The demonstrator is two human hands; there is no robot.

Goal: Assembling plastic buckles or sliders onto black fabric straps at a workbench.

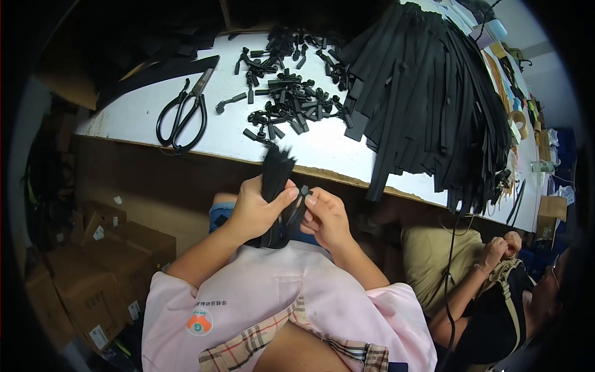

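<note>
My left hand (263,208) is closed around a bundle of black strips (274,177), which look like zipper tapes. Their frayed-looking upper ends stick up near the table edge, and the lower ends hang over my lap. Close beside it, the fingers of my right hand (327,217) pinch a small black zipper slider (304,191) at a strip between the two hands. Whether the slider sits on that strip is too small to tell. Beyond my hands, a loose pile of black zipper sliders with pulls (291,96) lies on the white table (217,133).
Black-handled scissors (183,118) lie left of the pile. A thick heap of long black strips (427,93) covers the table's right side and hangs over its edge. Cardboard boxes (87,273) stand at lower left. Another person (483,297) sits at the right, hands together.
</note>
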